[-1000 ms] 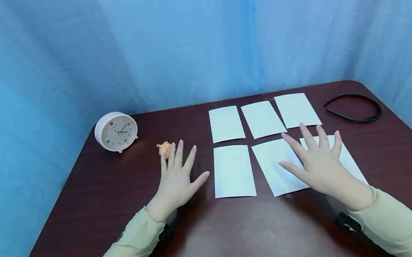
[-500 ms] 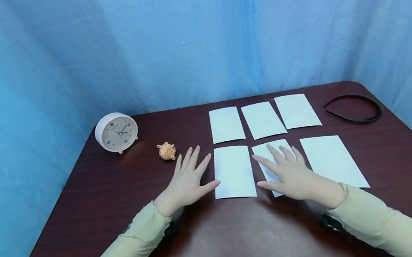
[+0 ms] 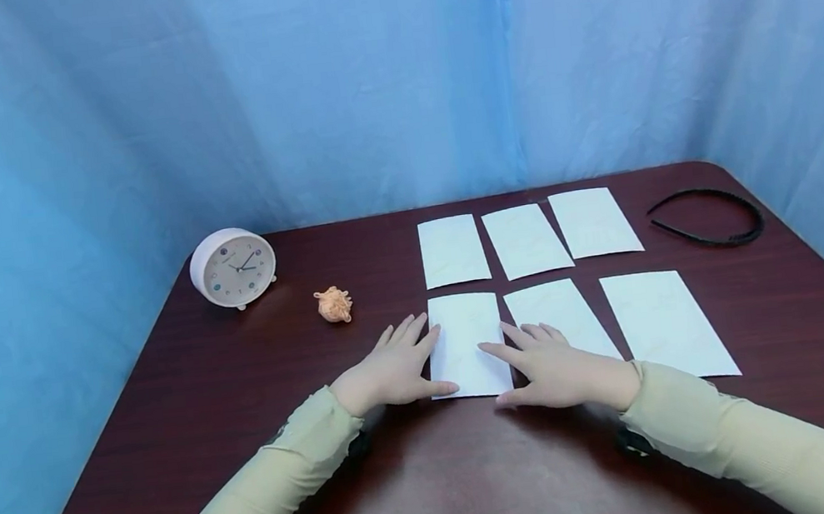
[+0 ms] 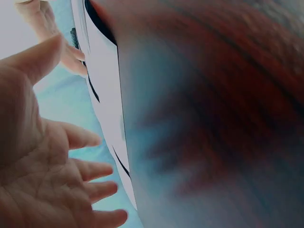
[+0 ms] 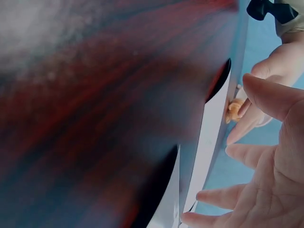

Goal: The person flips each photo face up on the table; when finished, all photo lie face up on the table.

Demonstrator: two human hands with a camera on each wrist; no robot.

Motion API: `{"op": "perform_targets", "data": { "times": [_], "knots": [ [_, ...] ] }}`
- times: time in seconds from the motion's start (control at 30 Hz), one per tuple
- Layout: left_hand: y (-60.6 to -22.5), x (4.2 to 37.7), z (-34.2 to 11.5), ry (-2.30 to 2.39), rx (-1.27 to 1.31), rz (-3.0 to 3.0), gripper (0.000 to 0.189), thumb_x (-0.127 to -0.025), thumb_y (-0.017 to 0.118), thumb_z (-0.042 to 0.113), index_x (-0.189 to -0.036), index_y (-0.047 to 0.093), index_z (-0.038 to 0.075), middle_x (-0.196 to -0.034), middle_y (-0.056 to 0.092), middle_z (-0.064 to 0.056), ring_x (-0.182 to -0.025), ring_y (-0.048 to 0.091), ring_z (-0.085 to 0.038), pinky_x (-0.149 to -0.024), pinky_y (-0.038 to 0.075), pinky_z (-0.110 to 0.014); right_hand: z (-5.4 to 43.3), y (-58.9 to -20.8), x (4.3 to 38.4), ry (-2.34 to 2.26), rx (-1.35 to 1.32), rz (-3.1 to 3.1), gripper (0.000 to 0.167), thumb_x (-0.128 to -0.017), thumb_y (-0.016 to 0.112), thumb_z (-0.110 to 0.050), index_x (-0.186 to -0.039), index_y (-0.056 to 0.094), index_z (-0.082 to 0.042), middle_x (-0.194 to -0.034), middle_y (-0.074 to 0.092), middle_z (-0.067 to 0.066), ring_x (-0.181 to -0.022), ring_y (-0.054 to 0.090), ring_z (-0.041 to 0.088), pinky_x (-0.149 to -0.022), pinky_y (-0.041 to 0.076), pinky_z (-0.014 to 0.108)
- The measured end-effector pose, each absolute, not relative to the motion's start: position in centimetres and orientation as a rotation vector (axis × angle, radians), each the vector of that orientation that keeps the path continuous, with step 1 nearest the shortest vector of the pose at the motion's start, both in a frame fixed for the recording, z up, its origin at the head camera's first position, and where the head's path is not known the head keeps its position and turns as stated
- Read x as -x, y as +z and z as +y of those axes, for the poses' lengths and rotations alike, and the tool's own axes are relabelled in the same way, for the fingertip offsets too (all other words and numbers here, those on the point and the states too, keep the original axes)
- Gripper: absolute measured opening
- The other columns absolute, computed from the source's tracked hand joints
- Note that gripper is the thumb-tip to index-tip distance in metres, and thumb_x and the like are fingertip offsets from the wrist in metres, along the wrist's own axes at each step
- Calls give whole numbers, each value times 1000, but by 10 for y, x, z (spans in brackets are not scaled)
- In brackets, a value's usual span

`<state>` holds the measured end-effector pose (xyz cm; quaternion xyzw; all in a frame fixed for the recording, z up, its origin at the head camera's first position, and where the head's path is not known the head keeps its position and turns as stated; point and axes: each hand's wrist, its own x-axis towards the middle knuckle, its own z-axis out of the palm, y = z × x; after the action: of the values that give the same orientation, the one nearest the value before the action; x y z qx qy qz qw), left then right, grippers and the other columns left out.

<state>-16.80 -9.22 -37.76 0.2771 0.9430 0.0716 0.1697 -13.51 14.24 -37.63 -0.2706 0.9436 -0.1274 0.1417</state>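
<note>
Two rows of white paper sheets lie on a dark wooden table (image 3: 196, 430). At the left edge of the near-left sheet (image 3: 470, 343), my left hand (image 3: 393, 368) has its fingers spread, the thumb overlapping the sheet's lower corner. My right hand (image 3: 555, 363) is at that sheet's right edge, fingers extended, covering the lower left of the near-middle sheet (image 3: 568, 307). Both wrist views show palms facing inward with nothing held: the left palm (image 4: 42, 171) and the right palm (image 5: 270, 180). The near-right sheet (image 3: 668, 322) lies beyond the right wrist.
A white alarm clock (image 3: 234, 267) stands at the back left, with a small peach-coloured bundle of yarn (image 3: 334, 304) nearer the sheets. On the far right lies a black headband (image 3: 744, 230). A blue curtain (image 3: 364, 86) hangs behind the table.
My right hand has swept left from over the near-right sheet to the near-left sheet. My left hand has moved right and slightly toward me, away from the yarn. The sheets look unmoved.
</note>
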Motion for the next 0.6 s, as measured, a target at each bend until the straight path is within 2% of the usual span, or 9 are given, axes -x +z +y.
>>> {"op": "perform_targets", "data": {
  "times": [0.37,0.6],
  "knots": [
    [-381,166,-90,176,-806,2577,99,-79,67,58,-150,22,6,-158,12,-15,-146,11,-31,-116,16,-49,135,-380,139,-394,814,2670,73,-80,73,-40,-140,44,-9,-147,29,32,-131,29,53,-105,23,65],
    [-384,168,-92,148,-808,2597,98,-81,68,53,-151,20,4,-158,14,-13,-146,14,-30,-116,19,-49,134,-381,142,-456,923,2659,71,-78,77,-30,-137,47,-4,-143,32,35,-133,34,46,-107,31,56]
  ]
}}
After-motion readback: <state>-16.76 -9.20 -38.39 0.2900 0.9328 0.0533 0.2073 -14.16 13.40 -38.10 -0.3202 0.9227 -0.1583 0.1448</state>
